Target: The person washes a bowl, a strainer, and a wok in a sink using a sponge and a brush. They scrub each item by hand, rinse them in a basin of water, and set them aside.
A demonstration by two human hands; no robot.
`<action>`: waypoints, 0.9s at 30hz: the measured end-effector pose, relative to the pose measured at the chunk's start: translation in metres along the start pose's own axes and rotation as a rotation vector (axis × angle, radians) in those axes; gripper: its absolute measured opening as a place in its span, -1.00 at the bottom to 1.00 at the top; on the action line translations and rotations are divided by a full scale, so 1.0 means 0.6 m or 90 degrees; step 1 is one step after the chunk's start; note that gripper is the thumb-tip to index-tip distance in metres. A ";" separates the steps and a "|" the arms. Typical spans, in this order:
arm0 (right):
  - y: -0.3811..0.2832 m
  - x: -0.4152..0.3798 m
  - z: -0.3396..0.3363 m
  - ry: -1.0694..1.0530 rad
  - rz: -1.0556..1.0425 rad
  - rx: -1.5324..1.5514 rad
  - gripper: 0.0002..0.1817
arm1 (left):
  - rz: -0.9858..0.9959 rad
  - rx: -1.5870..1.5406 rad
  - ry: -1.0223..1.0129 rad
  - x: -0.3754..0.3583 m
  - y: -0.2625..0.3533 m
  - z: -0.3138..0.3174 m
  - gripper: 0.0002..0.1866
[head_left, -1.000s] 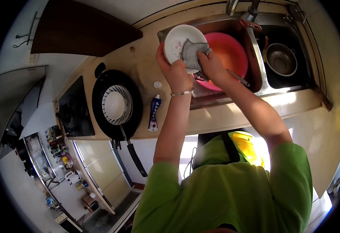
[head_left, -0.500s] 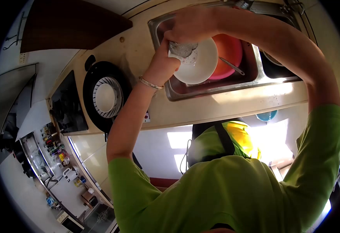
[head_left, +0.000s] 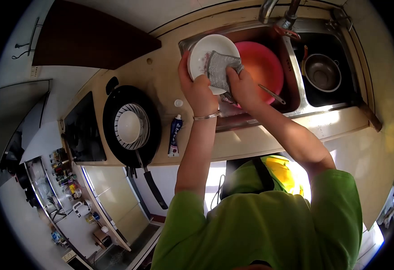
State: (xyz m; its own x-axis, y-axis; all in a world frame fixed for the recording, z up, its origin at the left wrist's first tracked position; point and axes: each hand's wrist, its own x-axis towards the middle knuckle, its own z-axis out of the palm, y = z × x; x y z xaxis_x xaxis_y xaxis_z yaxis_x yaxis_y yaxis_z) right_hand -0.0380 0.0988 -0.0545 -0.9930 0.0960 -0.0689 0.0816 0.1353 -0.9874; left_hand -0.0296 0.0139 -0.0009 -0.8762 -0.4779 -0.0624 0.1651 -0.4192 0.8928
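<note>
Up top, centre of frame: left hand (head_left: 198, 90), bangle at the wrist, clasped round the lower-left rim of a white plate (head_left: 204, 50) and holding it tilted above the sink (head_left: 296, 67). Right hand (head_left: 242, 85) closed on a grey mesh scouring cloth (head_left: 218, 68), pressing it flat against the plate's face. Just right of both, behind the plate, a pink basin (head_left: 262, 63) in the left sink bowl, a metal utensil handle (head_left: 273, 93) jutting from its lower edge. Farther right, a steel pot (head_left: 322, 72) in the dark second bowl; tap (head_left: 278, 11) above, at the top edge. Left along the counter (head_left: 161, 81): small white cap (head_left: 178, 103), upright tube (head_left: 174, 135), then a black frying pan (head_left: 129, 126) with a white bowl (head_left: 129, 127) inside, hob (head_left: 83, 130) beyond.
</note>
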 end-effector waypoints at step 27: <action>-0.032 0.115 -0.053 -0.279 -0.274 -0.277 -0.66 | -0.137 0.102 -0.049 0.001 0.025 -0.019 -0.28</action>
State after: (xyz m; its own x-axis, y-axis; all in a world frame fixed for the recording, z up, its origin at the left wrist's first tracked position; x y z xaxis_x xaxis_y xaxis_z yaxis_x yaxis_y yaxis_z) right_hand -0.1054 0.1340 -0.0356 -0.8802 -0.4428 0.1709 -0.3861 0.4587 -0.8003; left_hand -0.0227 -0.0013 0.0074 -0.9165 -0.3279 -0.2293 -0.0968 -0.3744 0.9222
